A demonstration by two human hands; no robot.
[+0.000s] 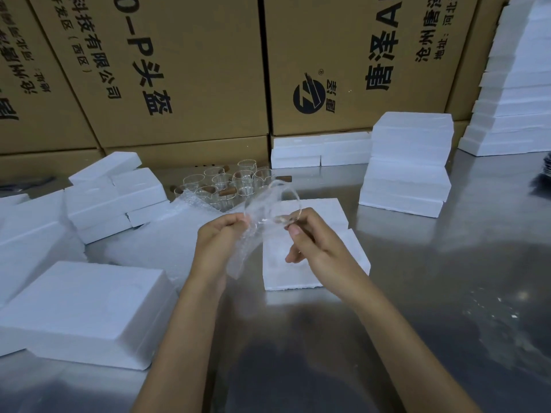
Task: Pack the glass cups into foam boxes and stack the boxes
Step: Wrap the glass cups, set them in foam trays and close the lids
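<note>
Above the open foam box (313, 257): left hand (219, 236) pinches bubble wrap (241, 254); right hand (310, 239) pinches glass cup (269, 204), apparently for wrapping.

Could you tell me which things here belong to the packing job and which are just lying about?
Job in hand:
glass cup, held by both the left hand and the right hand
bubble wrap
open foam box
waiting cups
stacked foam boxes

Lying about:
cardboard cartons

foam boxes (86, 311) left, bare table (447, 293) right
</note>
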